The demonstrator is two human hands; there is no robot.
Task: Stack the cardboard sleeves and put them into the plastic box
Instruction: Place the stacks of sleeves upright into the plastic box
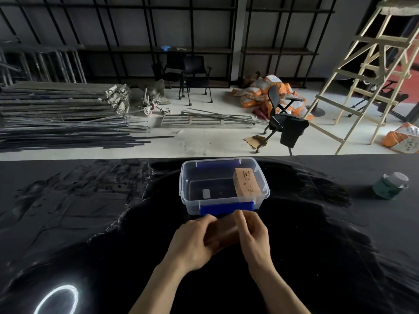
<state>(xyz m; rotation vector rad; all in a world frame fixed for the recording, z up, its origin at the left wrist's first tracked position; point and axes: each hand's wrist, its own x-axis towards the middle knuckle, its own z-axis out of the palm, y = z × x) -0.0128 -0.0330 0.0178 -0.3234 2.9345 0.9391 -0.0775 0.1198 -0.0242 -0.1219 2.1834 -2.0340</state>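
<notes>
On a glossy black surface (90,223), the left hand (192,241) and right hand (254,236) together grip a brown cardboard sleeve (223,234) just in front of a clear plastic box (195,200). Inside the box, against its right wall, sits a stack of cardboard sleeves (246,182). Far right stands a green jar (390,185).

Green jar (390,186) on black table (90,200)

Clear plastic box (190,175) with blue latches (226,208), brown cardboard sleeves (247,182), black table (90,200)
</notes>
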